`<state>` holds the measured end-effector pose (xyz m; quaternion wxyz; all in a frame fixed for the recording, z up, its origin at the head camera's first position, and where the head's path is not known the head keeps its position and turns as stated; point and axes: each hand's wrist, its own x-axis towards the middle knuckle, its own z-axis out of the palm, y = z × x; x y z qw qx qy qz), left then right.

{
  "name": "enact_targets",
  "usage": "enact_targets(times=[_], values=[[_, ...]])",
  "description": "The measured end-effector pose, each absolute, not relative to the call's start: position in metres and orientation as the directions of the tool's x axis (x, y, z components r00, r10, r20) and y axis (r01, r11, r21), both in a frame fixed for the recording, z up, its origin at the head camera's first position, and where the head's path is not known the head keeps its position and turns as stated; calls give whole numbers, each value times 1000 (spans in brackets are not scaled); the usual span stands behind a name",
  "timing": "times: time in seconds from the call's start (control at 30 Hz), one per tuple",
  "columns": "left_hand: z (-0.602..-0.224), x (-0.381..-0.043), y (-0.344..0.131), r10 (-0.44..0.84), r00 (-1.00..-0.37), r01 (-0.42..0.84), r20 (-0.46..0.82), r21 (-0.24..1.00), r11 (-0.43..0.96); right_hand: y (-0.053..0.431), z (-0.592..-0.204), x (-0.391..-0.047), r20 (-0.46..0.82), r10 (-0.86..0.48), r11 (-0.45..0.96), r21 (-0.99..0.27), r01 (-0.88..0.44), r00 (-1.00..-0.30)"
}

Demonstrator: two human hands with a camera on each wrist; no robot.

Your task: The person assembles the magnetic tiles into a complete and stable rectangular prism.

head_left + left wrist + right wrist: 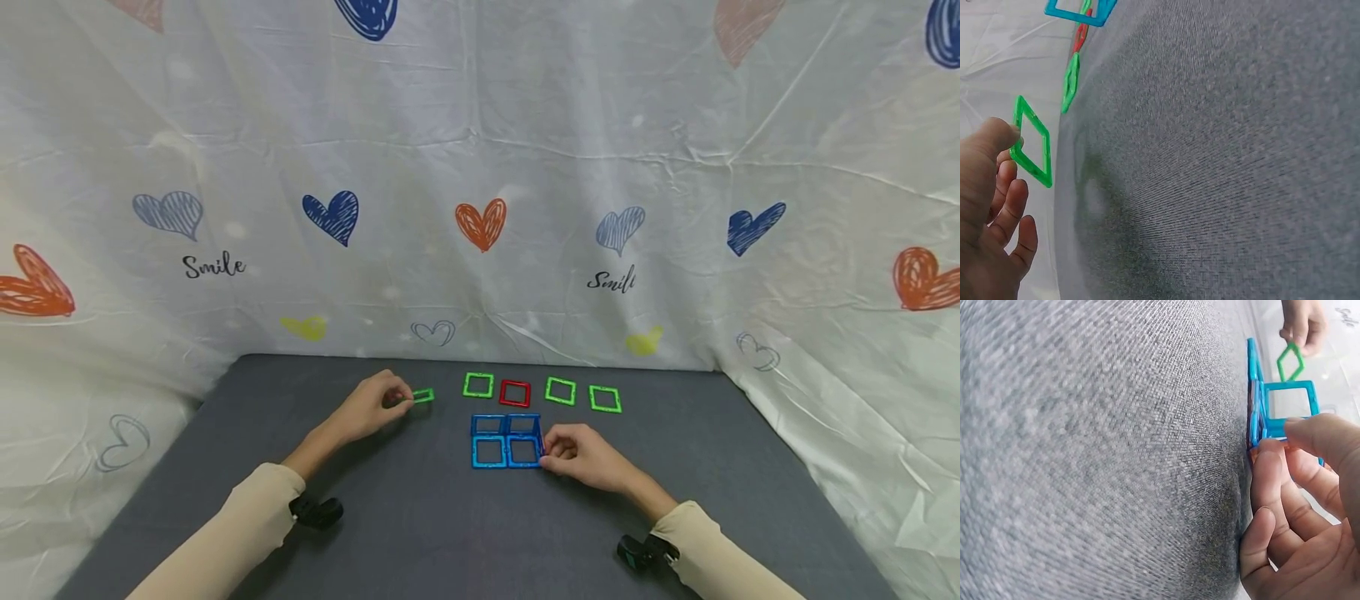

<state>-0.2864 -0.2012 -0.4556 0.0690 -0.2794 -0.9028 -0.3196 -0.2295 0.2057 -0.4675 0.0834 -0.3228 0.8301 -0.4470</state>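
You look partway through: the blue tile assembly (pixel 507 452) stands joined on the table (pixel 420 525), squares flat in front and others upright, with your right hand (pixel 588 458) pinching its right edge, though exactly which piece I cannot tell. Your left hand (pixel 378 404) clamps a green square frame (pixel 1047 156) between thumb and fingers, left of the assembly and unattached. One red square frame (pixel 515 404) and three green ones (pixel 478 395) lie behind it, not yet joined.
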Motion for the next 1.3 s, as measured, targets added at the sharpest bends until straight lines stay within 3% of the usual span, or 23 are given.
enact_targets(times=[0.37, 0.73, 1.3], values=[[-450, -270, -197, 488, -807, 584, 333, 575, 573, 206, -469, -228, 138, -596, 385, -815, -433, -791], [-446, -258, -185, 547, -720, 688, 426, 541, 484, 205, -466, -228, 111, -589, 397, -823, -407, -800], [-442, -249, -160, 617, -700, 688, 359, 569, 450, 205, -466, -228, 115, -601, 367, -840, -401, -791]])
